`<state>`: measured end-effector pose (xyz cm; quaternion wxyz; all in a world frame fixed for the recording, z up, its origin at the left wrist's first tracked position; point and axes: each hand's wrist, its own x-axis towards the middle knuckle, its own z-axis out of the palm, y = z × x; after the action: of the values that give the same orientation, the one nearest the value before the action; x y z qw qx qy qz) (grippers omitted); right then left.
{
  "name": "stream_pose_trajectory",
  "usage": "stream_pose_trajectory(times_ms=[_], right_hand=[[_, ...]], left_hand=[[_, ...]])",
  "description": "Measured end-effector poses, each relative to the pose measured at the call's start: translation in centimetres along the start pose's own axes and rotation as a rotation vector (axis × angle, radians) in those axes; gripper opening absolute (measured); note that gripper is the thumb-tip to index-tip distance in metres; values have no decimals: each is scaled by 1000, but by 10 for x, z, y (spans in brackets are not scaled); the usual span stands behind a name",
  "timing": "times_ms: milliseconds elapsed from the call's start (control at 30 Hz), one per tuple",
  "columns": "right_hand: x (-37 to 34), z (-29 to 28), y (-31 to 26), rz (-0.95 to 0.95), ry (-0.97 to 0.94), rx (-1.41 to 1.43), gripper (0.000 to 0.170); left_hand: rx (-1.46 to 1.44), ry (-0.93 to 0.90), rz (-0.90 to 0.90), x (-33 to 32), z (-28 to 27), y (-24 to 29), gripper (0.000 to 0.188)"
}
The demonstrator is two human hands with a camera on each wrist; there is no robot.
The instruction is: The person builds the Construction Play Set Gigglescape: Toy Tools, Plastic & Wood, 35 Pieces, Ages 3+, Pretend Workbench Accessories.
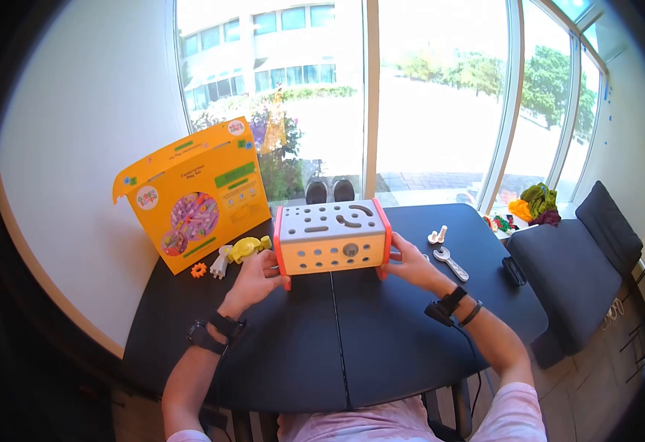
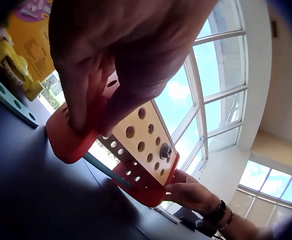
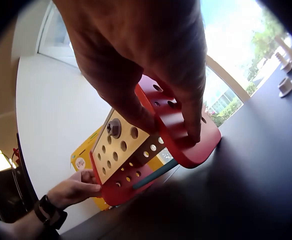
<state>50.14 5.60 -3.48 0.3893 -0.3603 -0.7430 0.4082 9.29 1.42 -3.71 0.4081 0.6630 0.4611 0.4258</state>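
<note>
A toy workbench box (image 1: 315, 258) stands at the middle of the black table. It has a grey slotted top (image 1: 322, 223), a pale front panel with round holes, and red end panels (image 1: 387, 232). A grey screw (image 3: 114, 128) sits in one front hole. My left hand (image 1: 252, 281) grips the left red end low down, thumb and fingers on either side. On the opposite red end, my right hand (image 1: 413, 264) pinches the panel the same way. A teal bar (image 3: 158, 175) runs low between the two ends.
An orange carton (image 1: 197, 199) stands at the back left. Before it lie a yellow toy piece (image 1: 245, 249) and an orange gear (image 1: 199, 270). A teal holed strip (image 2: 16, 103) shows in the left wrist view. Rightward are a toy wrench (image 1: 451, 264), white bolts (image 1: 437, 235), a black case (image 1: 513, 270) and a chair (image 1: 569, 258).
</note>
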Motion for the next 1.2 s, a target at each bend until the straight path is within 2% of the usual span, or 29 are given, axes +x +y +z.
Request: stream_pose_trajectory(times_ms=[200, 567, 667, 767, 867, 1000, 1100, 1200], right_hand=[[0, 8, 3, 11, 43, -94, 76], [-1, 12, -2, -22, 56, -127, 72], [-2, 8, -9, 85, -2, -108, 80], [-3, 8, -13, 87, 1, -109, 77], [-2, 11, -4, -10, 52, -118, 74], [-2, 10, 0, 2, 51, -104, 75], [-1, 7, 2, 23, 34, -123, 78], [-3, 1, -6, 55, 28, -181, 84]], left_hand=[[12, 28, 15, 2, 2, -13, 44], [33, 32, -4, 1, 3, -11, 51], [35, 28, -17, -1, 3, -6, 51], [11, 22, -16, -2, 4, -5, 52], [-25, 15, -13, -1, 3, -8, 54], [-11, 14, 6, 1, 2, -14, 58], [34, -43, -4, 4, -9, -16, 60], [-23, 5, -9, 12, -36, -15, 61]])
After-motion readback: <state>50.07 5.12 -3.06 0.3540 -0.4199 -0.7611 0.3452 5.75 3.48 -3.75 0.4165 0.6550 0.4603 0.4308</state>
